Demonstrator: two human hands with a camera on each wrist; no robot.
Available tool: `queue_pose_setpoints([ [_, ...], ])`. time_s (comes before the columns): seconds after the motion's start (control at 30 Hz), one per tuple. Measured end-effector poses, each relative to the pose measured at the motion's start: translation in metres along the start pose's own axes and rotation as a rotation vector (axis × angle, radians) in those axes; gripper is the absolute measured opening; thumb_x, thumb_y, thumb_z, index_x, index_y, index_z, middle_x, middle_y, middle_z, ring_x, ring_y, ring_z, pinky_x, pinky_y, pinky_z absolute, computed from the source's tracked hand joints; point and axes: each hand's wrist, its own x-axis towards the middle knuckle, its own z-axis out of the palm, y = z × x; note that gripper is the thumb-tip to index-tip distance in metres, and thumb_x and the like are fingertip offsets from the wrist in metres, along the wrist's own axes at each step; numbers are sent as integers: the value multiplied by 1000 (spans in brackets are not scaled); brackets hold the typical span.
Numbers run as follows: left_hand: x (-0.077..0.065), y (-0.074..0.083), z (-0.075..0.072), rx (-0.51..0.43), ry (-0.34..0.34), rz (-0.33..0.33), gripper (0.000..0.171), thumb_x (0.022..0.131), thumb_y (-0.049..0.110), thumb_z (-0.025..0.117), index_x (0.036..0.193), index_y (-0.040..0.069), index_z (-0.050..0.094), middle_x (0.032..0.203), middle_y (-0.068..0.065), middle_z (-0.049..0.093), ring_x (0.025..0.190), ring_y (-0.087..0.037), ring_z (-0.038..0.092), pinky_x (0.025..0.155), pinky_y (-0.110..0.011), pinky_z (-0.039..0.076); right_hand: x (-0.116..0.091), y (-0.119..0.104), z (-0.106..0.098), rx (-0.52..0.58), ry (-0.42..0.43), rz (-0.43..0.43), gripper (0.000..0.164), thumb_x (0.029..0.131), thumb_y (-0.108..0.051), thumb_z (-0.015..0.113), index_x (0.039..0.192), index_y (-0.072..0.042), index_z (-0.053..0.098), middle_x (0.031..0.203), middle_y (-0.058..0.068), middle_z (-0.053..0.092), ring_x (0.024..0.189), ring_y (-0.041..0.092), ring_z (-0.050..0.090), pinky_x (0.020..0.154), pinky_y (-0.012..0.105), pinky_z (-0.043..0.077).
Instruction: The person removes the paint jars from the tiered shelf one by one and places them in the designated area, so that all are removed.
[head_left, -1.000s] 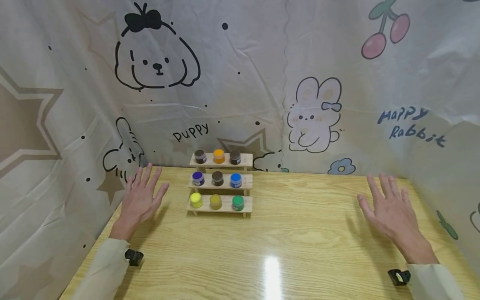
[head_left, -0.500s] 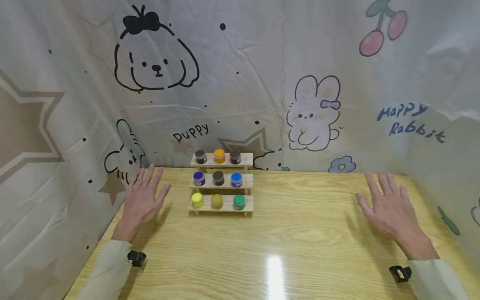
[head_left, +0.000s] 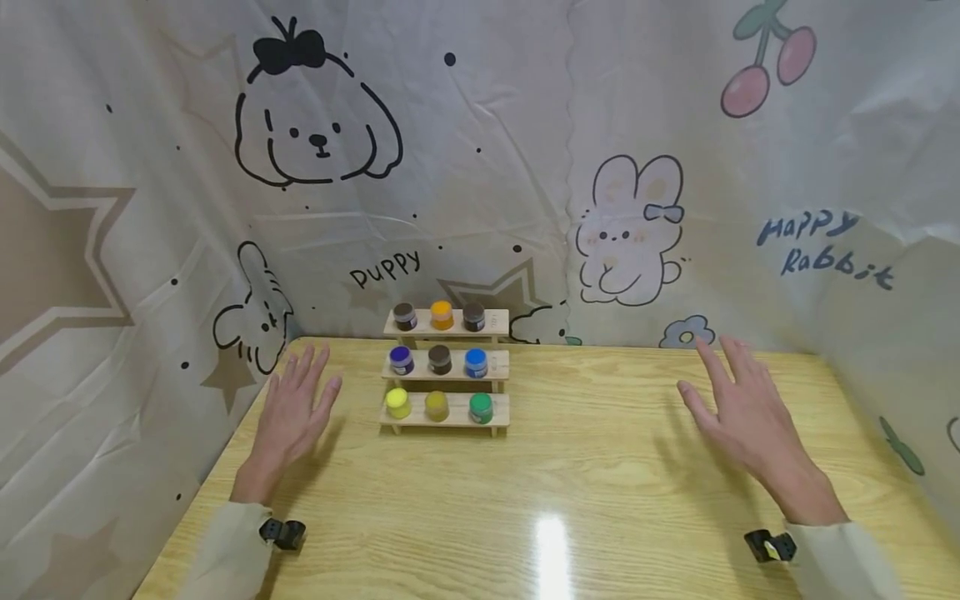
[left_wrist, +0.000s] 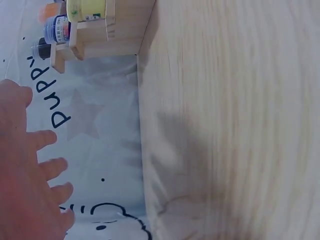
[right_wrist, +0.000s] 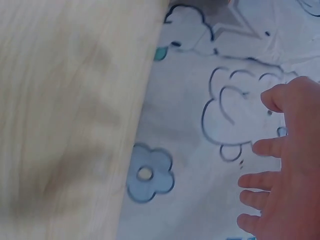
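Note:
A three-tier wooden rack [head_left: 495,414] stands toward the back of the table, left of centre, with small paint jars on each tier. The top tier bears an orange jar [head_left: 442,315] between two dark ones. Purple, dark brown and blue [head_left: 476,362] jars line the middle tier. On the lowest are a yellow [head_left: 398,403], a mustard [head_left: 437,406] and a green jar [head_left: 482,407]. My left hand [head_left: 292,412], fingers spread and holding nothing, hovers left of the rack. Far to the rack's right, my right hand [head_left: 753,417] is likewise over the table with spread fingers, holding nothing.
The wood-grain table [head_left: 600,467] reaches back to a pale curtain [head_left: 480,192] printed with a puppy, a rabbit and stars. The curtain also runs along the left and right sides. Small black wrist cameras [head_left: 283,534] sit at both cuffs.
My right hand has moved left, toward the middle of the table. The left hand has dipped slightly nearer to me. The rack and its jars stay where they were.

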Motion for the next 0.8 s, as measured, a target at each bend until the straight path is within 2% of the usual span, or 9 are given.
queue_pose_setpoints([
  [0.13,-2,7,4,-109,3,-5,61,112,40,36,161,5,31,166,-26,20,150,-52,14,113,-74,10,7,-20,5,40,47,-27,66,105,-36,57,159,-7,34,160,31,28,145,52,26,113,70,22],
  [0.3,-6,13,13,-239,22,-21,56,113,36,35,159,5,36,165,-26,23,147,-54,21,112,-73,17,13,-49,12,126,84,-35,60,104,-33,58,157,-10,39,157,28,34,140,51,35,96,76,37],
  [0.37,-8,14,17,-290,30,-34,55,113,35,35,158,4,37,164,-28,25,146,-54,23,111,-73,19,17,-59,15,165,104,-42,58,104,-31,59,155,-9,41,155,27,37,138,50,37,95,75,39],
  [0.57,-9,22,24,-444,31,-54,52,114,30,34,156,0,38,159,-29,33,146,-50,27,113,-70,21,34,-82,22,289,148,-64,55,103,-28,60,151,-5,46,151,21,45,137,44,41,103,68,38],
  [0.8,-12,32,36,-530,40,-74,49,112,28,43,154,4,42,153,-26,42,133,-48,46,102,-67,40,53,-105,34,444,108,-67,53,105,-31,58,151,-6,47,150,17,48,138,39,44,106,64,37],
])
